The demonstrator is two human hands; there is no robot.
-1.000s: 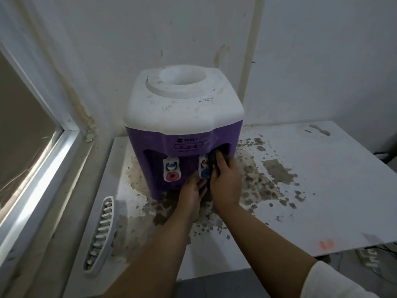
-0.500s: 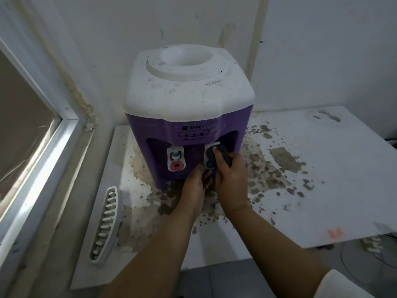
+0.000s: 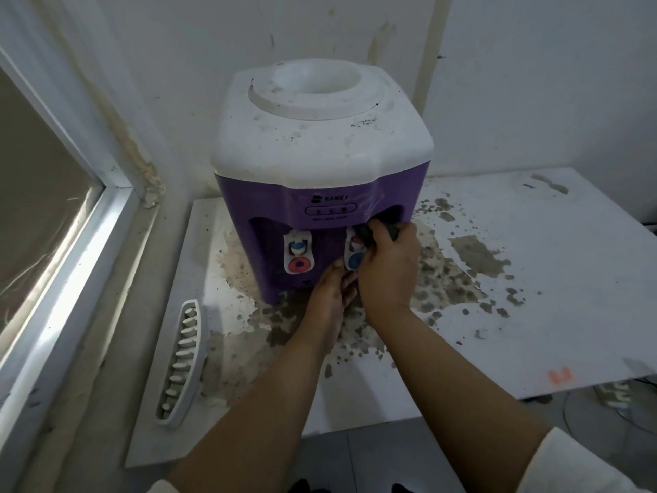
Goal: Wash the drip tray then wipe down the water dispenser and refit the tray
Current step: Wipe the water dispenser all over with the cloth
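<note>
The water dispenser (image 3: 320,154), purple with a dirty white top, stands on a stained white table (image 3: 533,314). My right hand (image 3: 387,268) is closed on a dark cloth (image 3: 389,227) and presses it into the recess above the blue tap (image 3: 353,256). My left hand (image 3: 332,297) rests against the dispenser's lower front, under the taps. Its fingertips are hidden by the right hand. The red tap (image 3: 298,256) is uncovered. A white slotted drip tray (image 3: 183,361) lies loose on the table's left edge, away from both hands.
A window frame (image 3: 71,272) and its sill run along the left. White walls close in behind the dispenser. Brown grime patches (image 3: 476,254) spread over the table to the right of the dispenser. Cables (image 3: 604,403) hang below the table's right front edge.
My right hand has moved the dark cloth up and to the right, from the blue tap into the recess above it. The left hand stays low at the dispenser's front.
</note>
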